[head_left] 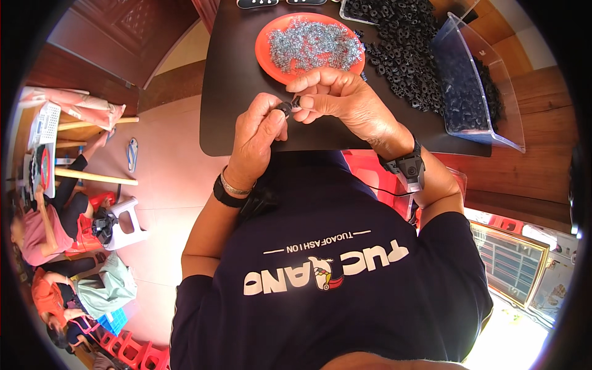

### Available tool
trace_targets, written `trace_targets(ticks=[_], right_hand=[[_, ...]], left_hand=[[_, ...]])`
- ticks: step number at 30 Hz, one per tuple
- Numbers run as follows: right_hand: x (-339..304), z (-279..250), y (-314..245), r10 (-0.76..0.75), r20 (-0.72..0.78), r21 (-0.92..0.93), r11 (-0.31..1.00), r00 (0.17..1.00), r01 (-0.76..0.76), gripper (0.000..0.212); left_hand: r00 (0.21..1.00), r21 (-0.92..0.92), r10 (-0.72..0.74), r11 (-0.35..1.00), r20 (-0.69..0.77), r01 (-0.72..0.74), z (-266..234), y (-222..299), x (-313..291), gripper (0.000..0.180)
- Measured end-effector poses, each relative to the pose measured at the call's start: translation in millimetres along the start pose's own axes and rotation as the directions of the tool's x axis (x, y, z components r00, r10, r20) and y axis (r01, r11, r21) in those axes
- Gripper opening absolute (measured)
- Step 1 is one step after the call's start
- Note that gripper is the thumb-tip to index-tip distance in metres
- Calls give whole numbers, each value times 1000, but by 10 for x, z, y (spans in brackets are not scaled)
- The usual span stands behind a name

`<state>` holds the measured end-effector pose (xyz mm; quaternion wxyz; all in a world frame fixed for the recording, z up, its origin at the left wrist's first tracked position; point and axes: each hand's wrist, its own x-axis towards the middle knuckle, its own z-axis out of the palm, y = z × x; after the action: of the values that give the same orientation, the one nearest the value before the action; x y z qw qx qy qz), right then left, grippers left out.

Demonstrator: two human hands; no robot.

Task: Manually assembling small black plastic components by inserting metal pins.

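While your left hand [259, 126] pinches between thumb and fingers in the upper middle of the frame, your right hand [348, 105] meets it from the right, its thumb and fingertips closed on the same small spot. Between them sits a dark piece [284, 110], just at the fingertips of both hands; whether it is one part or two pressed together you cannot tell, as the fingers cover much of it. Both hands are grasping, held over the near part of the black table [225, 92].

Just beyond your right hand, at the upper middle of the frame, is a red plate [263, 54], and on it lies a heap of silvery springs [314, 44]. To the right of the plate, toward the upper right, a wide pile of small black parts [401, 58] spreads over the table. Beside that pile stands a clear bin [461, 111] with more black parts inside. At the top of the frame, part of the pile lies in a clear tray [351, 17].

You wear a black band [228, 196] on your left wrist and a black watch [410, 166] on your right. At the left of the frame, well apart from your hands, other people [52, 231] sit near a white stool [128, 225].
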<state>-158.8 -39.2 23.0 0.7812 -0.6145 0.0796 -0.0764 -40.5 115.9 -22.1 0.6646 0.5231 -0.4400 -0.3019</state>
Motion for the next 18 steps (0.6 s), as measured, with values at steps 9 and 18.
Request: trace_targets(ticks=[9,18], right_hand=[[3,-12,62,-28,43,-38,999,999,30,12],[-8,58,-49,-11,-20,-62,998,1000,10,9]], left_hand=[[1000,-39,20,999,-8,-21,-2,-39,-15,24],[999,37,33,999,-3,-33,-34,-50,-23,26]])
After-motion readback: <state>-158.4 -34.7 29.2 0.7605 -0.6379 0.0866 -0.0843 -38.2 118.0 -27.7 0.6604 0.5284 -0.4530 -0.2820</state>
